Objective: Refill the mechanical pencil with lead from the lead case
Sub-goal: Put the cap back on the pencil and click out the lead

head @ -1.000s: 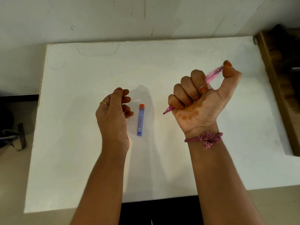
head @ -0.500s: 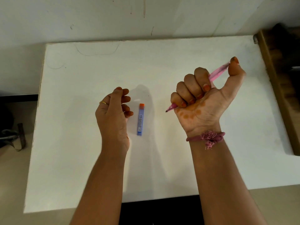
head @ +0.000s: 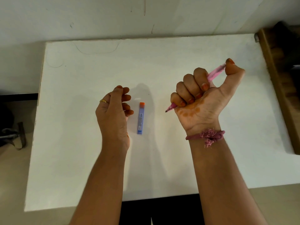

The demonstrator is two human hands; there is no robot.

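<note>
A pink mechanical pencil (head: 215, 73) is gripped in my right hand (head: 203, 101), fist closed around its barrel, thumb pressed on its top end, tip pointing down-left. The blue lead case (head: 140, 118) with an orange cap lies flat on the white table (head: 81, 159), between my two hands. My left hand (head: 113, 114) hovers just left of the case with its fingers loosely curled and apart, holding nothing that I can see.
A brown wooden piece of furniture (head: 279, 78) borders the table's right edge. A white wall runs behind the table. On the floor at the left lies a dark object with a strap (head: 14, 137).
My right hand with the pencil has shifted slightly up and to the right. My left hand and the lead case have stayed in place.
</note>
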